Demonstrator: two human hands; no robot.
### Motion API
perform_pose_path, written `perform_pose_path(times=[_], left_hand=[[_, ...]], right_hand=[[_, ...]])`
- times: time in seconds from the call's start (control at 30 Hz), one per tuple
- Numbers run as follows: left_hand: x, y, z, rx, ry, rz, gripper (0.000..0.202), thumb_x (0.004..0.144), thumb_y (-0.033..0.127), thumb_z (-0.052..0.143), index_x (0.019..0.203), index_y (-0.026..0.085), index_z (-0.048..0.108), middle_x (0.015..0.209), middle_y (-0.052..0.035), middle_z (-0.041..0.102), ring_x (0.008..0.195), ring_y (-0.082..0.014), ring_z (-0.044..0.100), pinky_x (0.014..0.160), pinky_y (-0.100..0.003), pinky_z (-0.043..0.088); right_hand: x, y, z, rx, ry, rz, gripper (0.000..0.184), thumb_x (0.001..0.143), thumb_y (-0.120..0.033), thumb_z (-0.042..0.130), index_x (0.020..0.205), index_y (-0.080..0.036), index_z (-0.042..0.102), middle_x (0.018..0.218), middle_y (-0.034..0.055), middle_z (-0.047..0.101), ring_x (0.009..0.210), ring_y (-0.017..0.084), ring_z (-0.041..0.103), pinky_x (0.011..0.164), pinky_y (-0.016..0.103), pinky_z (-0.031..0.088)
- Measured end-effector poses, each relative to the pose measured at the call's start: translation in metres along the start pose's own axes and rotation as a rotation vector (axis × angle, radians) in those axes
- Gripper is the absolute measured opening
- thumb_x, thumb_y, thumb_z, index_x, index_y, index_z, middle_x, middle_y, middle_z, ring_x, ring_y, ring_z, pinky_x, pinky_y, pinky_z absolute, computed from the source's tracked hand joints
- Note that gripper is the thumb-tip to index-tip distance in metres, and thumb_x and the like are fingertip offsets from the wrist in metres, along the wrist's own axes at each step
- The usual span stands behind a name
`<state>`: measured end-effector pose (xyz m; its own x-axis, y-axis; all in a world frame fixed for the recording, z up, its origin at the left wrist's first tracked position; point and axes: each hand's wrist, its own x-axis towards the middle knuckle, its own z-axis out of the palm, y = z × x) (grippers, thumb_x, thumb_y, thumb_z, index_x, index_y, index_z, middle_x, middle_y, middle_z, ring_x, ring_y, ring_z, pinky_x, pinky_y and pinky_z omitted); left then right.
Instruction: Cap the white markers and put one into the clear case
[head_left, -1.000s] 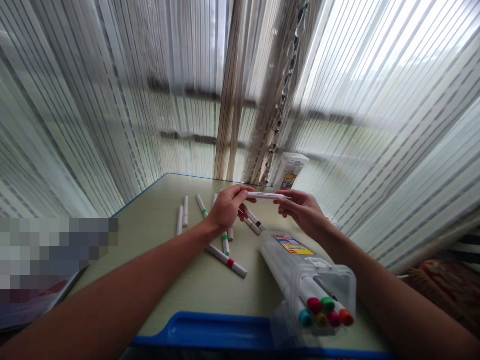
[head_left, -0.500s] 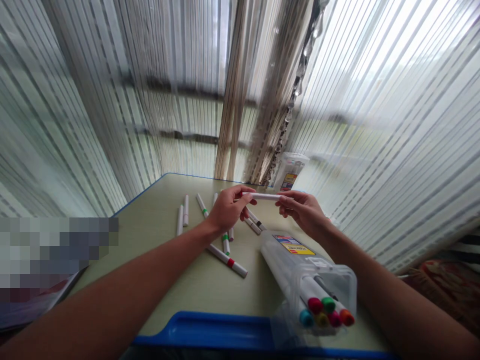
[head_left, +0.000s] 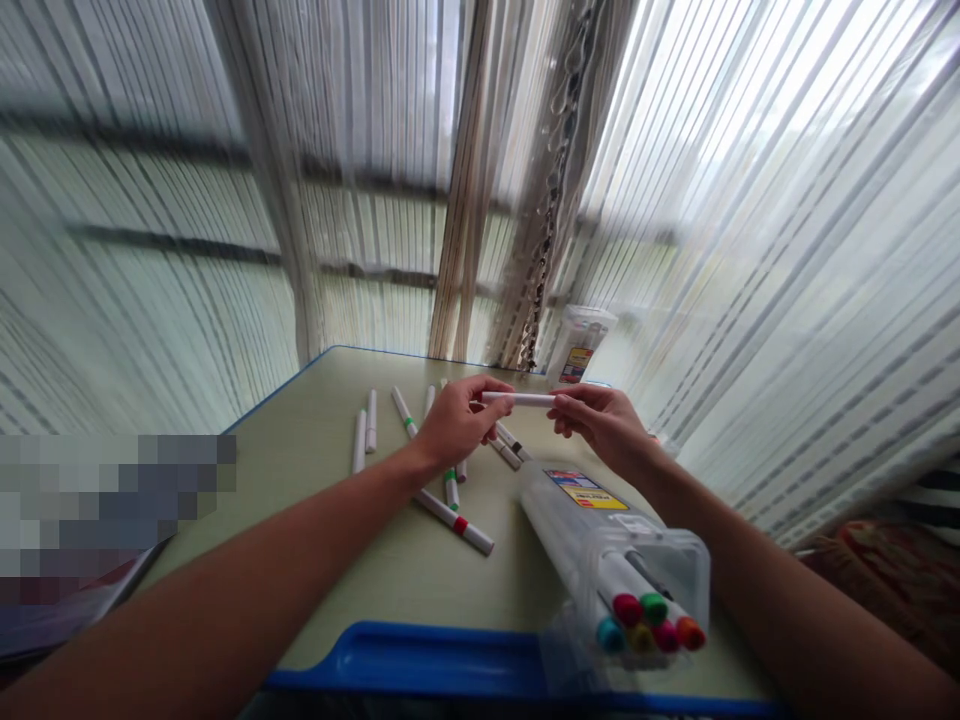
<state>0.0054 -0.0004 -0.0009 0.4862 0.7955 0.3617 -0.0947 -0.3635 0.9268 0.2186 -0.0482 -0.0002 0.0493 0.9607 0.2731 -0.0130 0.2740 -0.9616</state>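
Observation:
A white marker (head_left: 531,400) lies level between my two hands, above the far half of the table. My left hand (head_left: 466,412) pinches its left end, and my right hand (head_left: 594,408) grips the right end with thumb and fingers. Beneath and beside the left hand lie several loose white markers, among them one with a red band (head_left: 460,525) and one with a green band (head_left: 407,420). Below the right hand a clear plastic case (head_left: 540,515) rests on its side, its open end toward me, with several coloured-tip markers (head_left: 652,607) inside.
The pale table (head_left: 300,440) has a blue edge and a blue pen groove (head_left: 442,660) at the front. A second clear case (head_left: 581,340) stands upright at the back, near the string curtain (head_left: 375,200). A blurred-out patch covers the far left.
Both hands have lowered the held marker very slightly, and the red at its left end no longer shows. The curtain strands hang differently. The case and loose markers stay put.

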Motion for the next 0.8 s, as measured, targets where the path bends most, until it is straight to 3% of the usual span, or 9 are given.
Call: perform_pose_path(times=[0.1, 0.27, 0.37, 0.63, 0.8], left_hand=[[-0.002, 0.002, 0.001, 0.098, -0.022, 0.014, 0.028, 0.079, 0.034, 0.065, 0.095, 0.011, 0.066, 0.066, -0.0006, 0.060, 0.047, -0.0088, 0.053, 0.043, -0.019, 0.041], [-0.008, 0.005, 0.002, 0.473, 0.063, 0.106, 0.031, 0.074, 0.045, 0.070, 0.078, 0.014, 0.069, 0.058, -0.0008, 0.061, 0.051, -0.0111, 0.053, 0.048, -0.021, 0.035], [-0.010, 0.005, 0.004, 0.580, 0.069, 0.142, 0.037, 0.073, 0.051, 0.068, 0.073, 0.015, 0.069, 0.060, -0.0019, 0.064, 0.054, -0.0123, 0.055, 0.051, -0.022, 0.034], [-0.009, 0.006, 0.003, 0.576, 0.034, 0.131, 0.034, 0.078, 0.048, 0.064, 0.079, 0.015, 0.070, 0.071, -0.0035, 0.068, 0.064, -0.0145, 0.060, 0.057, -0.024, 0.039], [-0.005, 0.004, 0.002, 0.356, 0.054, 0.061, 0.028, 0.083, 0.039, 0.060, 0.094, 0.014, 0.067, 0.071, -0.0023, 0.065, 0.056, -0.0110, 0.057, 0.052, -0.021, 0.042]], right_hand=[[-0.001, 0.000, 0.002, -0.061, -0.025, -0.019, 0.024, 0.067, -0.033, 0.082, 0.082, -0.016, 0.073, 0.066, 0.0039, 0.068, 0.054, 0.013, 0.059, 0.049, 0.025, 0.043], [-0.006, -0.005, 0.011, -0.163, -0.036, -0.021, 0.027, 0.063, -0.037, 0.084, 0.075, -0.015, 0.071, 0.057, 0.0006, 0.062, 0.049, 0.010, 0.053, 0.047, 0.024, 0.040], [-0.009, -0.007, 0.015, -0.191, -0.021, -0.016, 0.032, 0.057, -0.037, 0.086, 0.071, -0.016, 0.068, 0.055, -0.0006, 0.060, 0.048, 0.010, 0.052, 0.046, 0.024, 0.040], [-0.008, -0.006, 0.013, -0.203, -0.011, -0.003, 0.031, 0.060, -0.036, 0.085, 0.072, -0.014, 0.067, 0.055, 0.0001, 0.062, 0.048, 0.010, 0.053, 0.046, 0.023, 0.041], [-0.003, -0.002, 0.007, -0.073, -0.046, 0.008, 0.025, 0.069, -0.034, 0.080, 0.083, -0.015, 0.072, 0.066, 0.0032, 0.068, 0.053, 0.011, 0.058, 0.048, 0.023, 0.043]])
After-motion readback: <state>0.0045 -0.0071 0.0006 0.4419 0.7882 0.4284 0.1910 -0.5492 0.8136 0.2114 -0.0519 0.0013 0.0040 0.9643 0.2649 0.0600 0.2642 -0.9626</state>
